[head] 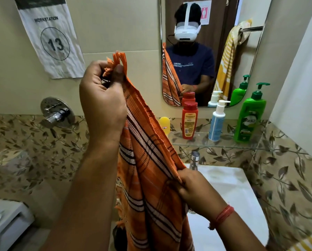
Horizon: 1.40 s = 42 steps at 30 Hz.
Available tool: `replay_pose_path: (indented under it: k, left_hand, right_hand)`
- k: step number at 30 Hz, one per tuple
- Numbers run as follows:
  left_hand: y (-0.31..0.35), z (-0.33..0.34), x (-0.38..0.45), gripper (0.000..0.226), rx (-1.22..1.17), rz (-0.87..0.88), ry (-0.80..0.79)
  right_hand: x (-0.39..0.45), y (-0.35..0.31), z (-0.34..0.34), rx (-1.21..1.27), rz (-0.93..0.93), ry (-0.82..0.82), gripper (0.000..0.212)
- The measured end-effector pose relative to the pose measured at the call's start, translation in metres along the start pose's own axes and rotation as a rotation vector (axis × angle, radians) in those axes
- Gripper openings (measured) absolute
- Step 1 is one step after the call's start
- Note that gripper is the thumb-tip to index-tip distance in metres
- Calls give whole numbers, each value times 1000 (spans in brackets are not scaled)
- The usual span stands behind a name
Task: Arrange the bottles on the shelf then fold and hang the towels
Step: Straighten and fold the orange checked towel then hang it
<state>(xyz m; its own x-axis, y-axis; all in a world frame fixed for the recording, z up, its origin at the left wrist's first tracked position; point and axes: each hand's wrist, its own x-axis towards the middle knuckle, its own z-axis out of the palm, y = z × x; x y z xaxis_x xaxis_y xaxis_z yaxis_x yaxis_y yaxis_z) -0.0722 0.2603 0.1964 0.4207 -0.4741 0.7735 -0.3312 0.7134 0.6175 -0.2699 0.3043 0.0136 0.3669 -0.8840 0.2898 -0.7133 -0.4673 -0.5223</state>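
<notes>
Two hands are raised before a bathroom wall, an orange striped towel (148, 160) stretched between them. The left hand (102, 100) is lifted high, its fingers (118, 73) pinched shut on the towel's fringed upper corner. The right hand (193, 189) is held lower, fingers closed on the towel's folded edge, a red thread (224, 213) tied at the wrist. On the glass shelf (215, 144) below the mirror (206, 51), four bottles are stood in a row: yellow (164, 125) at the left end, then red (189, 120), white (217, 122), and green (250, 115) at the right end. A white basin (229, 196) is seen beneath the shelf.
</notes>
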Motion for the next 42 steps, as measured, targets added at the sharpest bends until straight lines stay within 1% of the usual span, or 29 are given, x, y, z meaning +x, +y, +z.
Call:
replay_pose_path:
  k: [2, 4, 6, 10, 12, 14, 16, 17, 19, 20, 22, 23, 24, 25, 27, 29, 30, 31, 32, 34, 35, 36, 37, 38, 40, 42]
  left_hand:
    - [-3, -2, 0, 7, -1, -6, 10]
    - [-6, -6, 0, 6, 7, -15, 45]
    - [-8, -9, 1, 4, 14, -14, 91]
    - [-7, -15, 3, 20, 26, -5, 157]
    - [-10, -18, 4, 16, 22, -10, 190]
    - [-15, -23, 6, 11, 14, -17, 213]
    - [-23, -25, 7, 8, 32, -34, 191]
    - [-27, -25, 5, 6, 55, -61, 148]
    - [-37, -20, -2, 17, 79, -151, -8]
    - [-42, -17, -7, 18, 81, -183, -94]
    - [-44, -10, -22, 16, 87, -207, -209]
    - [-44, -6, -29, 16, 71, -222, -244]
    - [-42, -3, -35, 16, 40, -245, -287]
    - [-41, -1, -42, 15, 13, -272, -350]
    - [-39, 3, -54, 14, -28, -327, -537]
    - [-38, 5, -64, 13, -66, -364, -742]
    - [-37, 5, -70, 14, -100, -375, -833]
    - [-37, 6, -74, 21, -143, -377, -928]
    - [-38, 6, -78, 37, -185, -371, -1026]
    - [-37, 6, -84, 76, -236, -367, -1189]
    - [-36, 5, -85, 90, -232, -373, -1244]
    - [-35, 4, -85, 97, -214, -376, -1282]
    - [-35, 4, -85, 96, -187, -374, -1304]
    - [-34, 4, -84, 89, -154, -367, -1316]
    - [-33, 6, -84, 67, -94, -353, -1314]
    - [-34, 7, -86, 55, -107, -353, -1301]
  right_hand:
    - [-4, 10, 4, 55, 49, -20, 20]
    - [-7, 17, 7, 79, 80, -98, 29]
    - [-12, 25, 7, 77, 117, -171, 29]
    - [-21, 39, 3, 44, 217, -274, 27]
    - [-23, 44, -3, 58, 303, -344, 24]
    - [-26, 50, -15, 36, 370, -389, 27]
    - [-28, 51, -30, 63, 367, -344, 19]
    - [-28, 48, -38, 151, 327, -277, 15]
    - [-25, 35, -51, 422, 233, -78, 31]
    - [-23, 28, -54, 558, 202, 16, 36]
    - [-16, 14, -58, 853, 172, 174, 36]
    - [-12, 7, -58, 1002, 162, 226, 33]
    - [-8, 2, -58, 1101, 145, 257, 30]
    - [-6, -2, -60, 1131, 130, 272, 27]
    - [-2, -11, -65, 1049, 116, 265, 25]
    - [2, -18, -72, 888, 100, 243, 22]
    - [3, -21, -76, 808, 77, 220, 19]
    - [5, -26, -80, 729, 42, 185, 16]
    - [6, -30, -83, 651, -4, 152, 14]
    - [8, -36, -89, 510, -70, 126, 13]
    - [8, -38, -92, 447, -86, 135, 13]
    - [8, -38, -94, 395, -95, 148, 12]
    - [8, -38, -95, 356, -99, 156, 12]
    - [7, -37, -95, 332, -98, 156, 12]
    - [6, -35, -96, 324, -88, 135, 13]
    - [4, -33, -98, 359, -97, 81, 19]
